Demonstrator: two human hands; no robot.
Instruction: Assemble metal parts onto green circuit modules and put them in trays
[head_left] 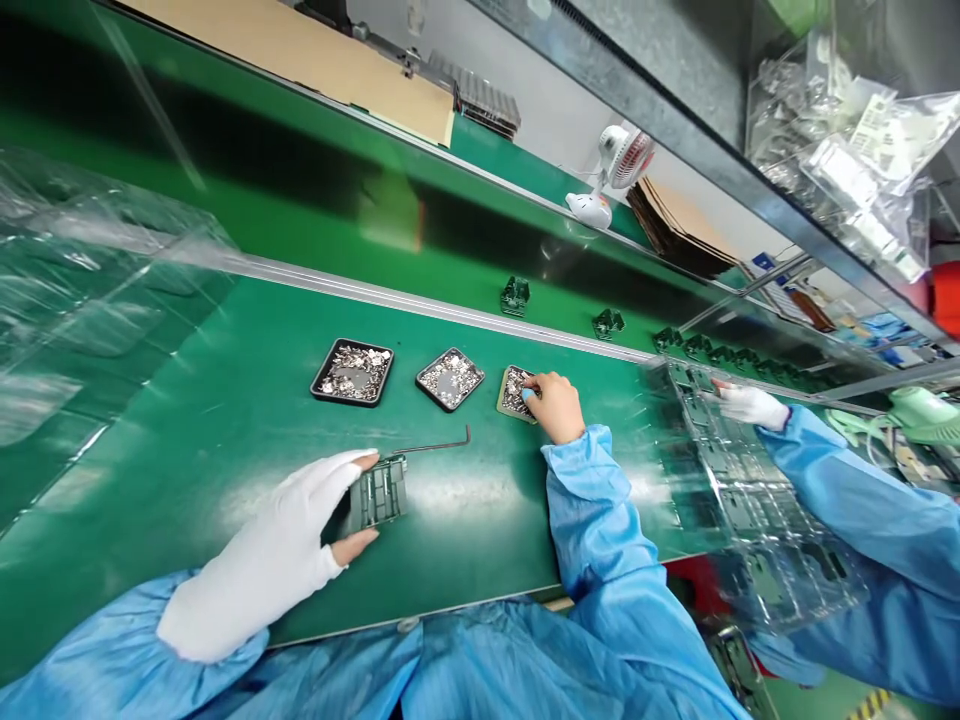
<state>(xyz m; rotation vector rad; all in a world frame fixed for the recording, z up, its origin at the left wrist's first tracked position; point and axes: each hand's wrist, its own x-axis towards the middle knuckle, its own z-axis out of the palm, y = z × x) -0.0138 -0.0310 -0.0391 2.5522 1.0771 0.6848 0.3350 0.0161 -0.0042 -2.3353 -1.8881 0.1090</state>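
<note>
My left hand [300, 530], in a white glove with bare fingertips, is closed round a small green block-shaped part [381, 492] just above the green table. My bare right hand [553, 402] reaches into the rightmost small tray [510, 392] of metal pieces, its fingers pinched together; whatever is between them is hidden. A middle tray [450, 378] and a black left tray [352, 372] also hold small metal pieces. Between my hands and the trays lies an L-shaped hex key [435, 445], its long arm pointing at the green part.
At right, a co-worker's gloved hand [750, 405] is at a clear plastic tray [765, 500] with compartments. Several green parts [515, 296] stand along the table's back. Clear plastic [90, 290] lies at left. A metal shelf [675, 110] hangs overhead.
</note>
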